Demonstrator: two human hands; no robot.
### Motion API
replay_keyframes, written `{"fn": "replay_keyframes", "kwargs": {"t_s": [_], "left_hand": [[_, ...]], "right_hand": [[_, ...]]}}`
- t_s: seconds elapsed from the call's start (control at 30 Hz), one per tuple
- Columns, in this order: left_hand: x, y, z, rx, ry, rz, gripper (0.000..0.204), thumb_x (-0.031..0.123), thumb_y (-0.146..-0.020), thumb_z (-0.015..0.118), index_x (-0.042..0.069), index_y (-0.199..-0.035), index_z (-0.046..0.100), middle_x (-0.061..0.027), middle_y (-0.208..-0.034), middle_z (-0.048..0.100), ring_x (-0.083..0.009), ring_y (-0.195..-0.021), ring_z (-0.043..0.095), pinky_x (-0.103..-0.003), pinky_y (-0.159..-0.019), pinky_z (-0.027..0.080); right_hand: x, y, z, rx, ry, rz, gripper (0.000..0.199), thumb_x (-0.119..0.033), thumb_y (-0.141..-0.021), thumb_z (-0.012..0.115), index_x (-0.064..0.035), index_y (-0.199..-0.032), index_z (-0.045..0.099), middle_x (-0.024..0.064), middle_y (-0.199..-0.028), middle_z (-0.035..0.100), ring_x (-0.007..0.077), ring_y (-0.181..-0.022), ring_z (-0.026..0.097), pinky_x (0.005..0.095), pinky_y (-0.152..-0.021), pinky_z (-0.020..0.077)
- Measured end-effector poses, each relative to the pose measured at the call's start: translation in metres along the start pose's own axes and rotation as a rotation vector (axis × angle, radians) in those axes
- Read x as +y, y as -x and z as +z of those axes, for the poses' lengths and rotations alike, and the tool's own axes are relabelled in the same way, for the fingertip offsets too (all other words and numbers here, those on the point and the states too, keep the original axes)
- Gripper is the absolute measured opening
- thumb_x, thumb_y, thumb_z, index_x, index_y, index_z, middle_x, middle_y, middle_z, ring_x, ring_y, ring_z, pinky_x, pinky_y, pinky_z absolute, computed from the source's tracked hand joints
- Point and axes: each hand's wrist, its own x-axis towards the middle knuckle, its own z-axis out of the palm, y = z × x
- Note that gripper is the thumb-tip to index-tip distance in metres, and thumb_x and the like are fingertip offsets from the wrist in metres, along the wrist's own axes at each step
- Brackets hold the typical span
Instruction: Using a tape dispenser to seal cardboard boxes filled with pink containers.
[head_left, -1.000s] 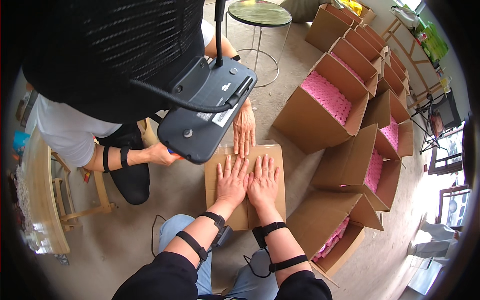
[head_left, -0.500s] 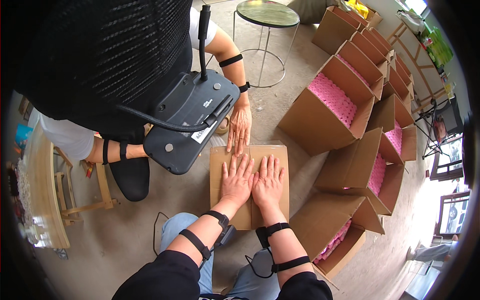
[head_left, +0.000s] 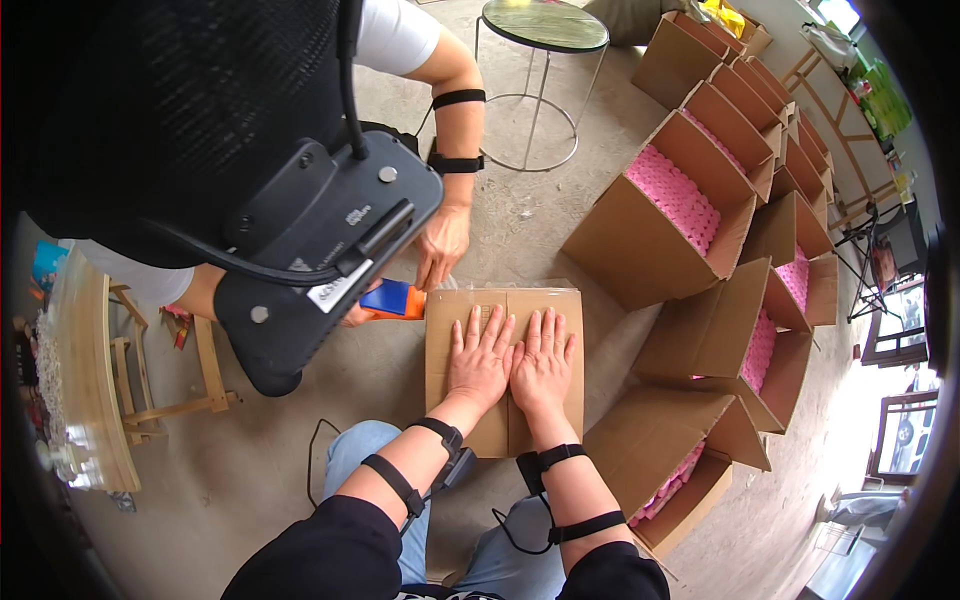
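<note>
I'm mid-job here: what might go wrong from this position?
1. If the left hand or right hand lifts, the cardboard box's top flaps might spring up; I can't tell whether their seam is taped.
2. The co-worker's apparent blue-and-orange tape dispenser is by the far-left corner and might catch the left fingertips if it slips.
3. Swinging the right elbow outward might knock the nearest open carton.

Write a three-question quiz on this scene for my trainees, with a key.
1. True or false: the left hand and right hand both rest on the closed box.
2. Where is the blue-and-orange tool?
A) on the round stool
B) by the closed box's left side
C) inside an open box
3. What colour are the items in the nearest open box?

Key: 1. True. 2. B. 3. Pink.
</note>
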Motion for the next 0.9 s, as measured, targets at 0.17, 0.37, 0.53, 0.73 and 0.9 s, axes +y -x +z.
{"fn": "replay_keyframes", "kwargs": {"t_s": [0.17,0.37,0.53,0.73,0.9], "left_hand": [[0.000,0.001,0.000,0.007,-0.009,0.012,0.054,0.035,-0.099,0.038,0.018,-0.150,0.033,-0.0055,-0.159,0.021,-0.0363,-0.145,0.017,-0.057,-0.116,0.013],[0.002,0.002,0.000,0.012,-0.010,0.010,0.054,0.035,-0.099,0.038,0.018,-0.150,0.033,-0.0056,-0.159,0.021,-0.0360,-0.145,0.017,-0.057,-0.116,0.012],[0.002,0.001,0.002,0.026,-0.006,0.005,0.054,0.035,-0.099,0.039,0.019,-0.150,0.033,-0.0039,-0.159,0.022,-0.0352,-0.145,0.018,-0.058,-0.116,0.013],[-0.002,0.001,0.004,0.010,-0.103,0.010,0.056,0.036,-0.098,0.038,0.019,-0.151,0.030,-0.0045,-0.159,0.022,-0.0349,-0.146,0.014,-0.056,-0.117,0.011],[0.011,-0.004,-0.019,-0.293,-0.458,-0.001,0.057,0.032,-0.099,0.034,0.018,-0.153,0.021,-0.0033,-0.158,0.026,-0.0325,-0.147,0.013,-0.052,-0.118,0.010]], "right_hand": [[0.001,0.001,0.001,-0.006,0.002,0.004,0.056,-0.030,-0.095,0.043,-0.0050,-0.144,0.040,0.0163,-0.153,0.033,0.0322,-0.144,0.025,0.0502,-0.118,0.0100],[0.001,0.001,-0.002,-0.028,0.005,0.013,0.056,-0.031,-0.095,0.042,-0.0054,-0.145,0.039,0.0156,-0.154,0.031,0.0310,-0.145,0.023,0.0496,-0.119,0.0093],[0.003,0.000,-0.001,-0.044,0.009,0.018,0.057,-0.033,-0.096,0.041,-0.0058,-0.146,0.038,0.0151,-0.155,0.030,0.0306,-0.146,0.021,0.0496,-0.119,0.0074],[0.000,-0.010,0.001,0.131,-0.257,-0.030,0.046,-0.013,-0.090,0.053,-0.0019,-0.134,0.050,0.0178,-0.143,0.045,0.0347,-0.137,0.037,0.0453,-0.115,0.0254],[-0.050,-0.059,-0.005,0.032,-0.445,-0.530,0.038,-0.008,-0.081,0.053,-0.0004,-0.118,0.060,0.0174,-0.125,0.059,0.0337,-0.123,0.051,0.0406,-0.105,0.0403]]}}
